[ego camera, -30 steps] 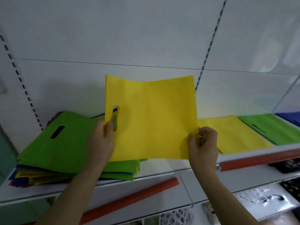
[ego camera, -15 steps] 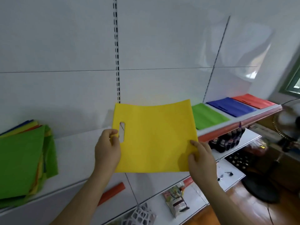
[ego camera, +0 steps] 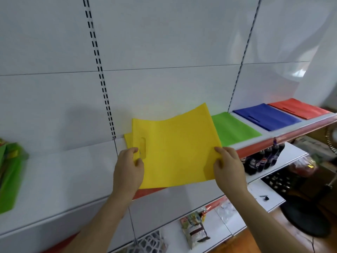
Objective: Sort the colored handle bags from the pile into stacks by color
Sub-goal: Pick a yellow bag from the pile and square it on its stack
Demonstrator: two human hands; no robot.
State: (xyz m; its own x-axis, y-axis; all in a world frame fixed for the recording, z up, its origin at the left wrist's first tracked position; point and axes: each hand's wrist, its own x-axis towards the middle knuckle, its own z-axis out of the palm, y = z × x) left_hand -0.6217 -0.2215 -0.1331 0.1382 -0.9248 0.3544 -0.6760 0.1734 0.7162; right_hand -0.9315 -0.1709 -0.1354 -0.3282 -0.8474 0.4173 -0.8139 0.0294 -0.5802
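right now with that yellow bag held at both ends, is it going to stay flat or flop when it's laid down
Probably floppy: the yellow bag sags and waves along its far edge between the left hand and right hand. It looks thin and light, a single pinch at each end carries it. Likely it will settle flat on the yellow stack, though it may slide on the layer beneath.

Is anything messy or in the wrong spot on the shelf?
The sorted stacks look tidy: green stack, blue stack, red stack. Only the mixed pile at the far left is jumbled, with colours poking out. The yellow bag, held by the left hand and right hand, curls up at its far edge.
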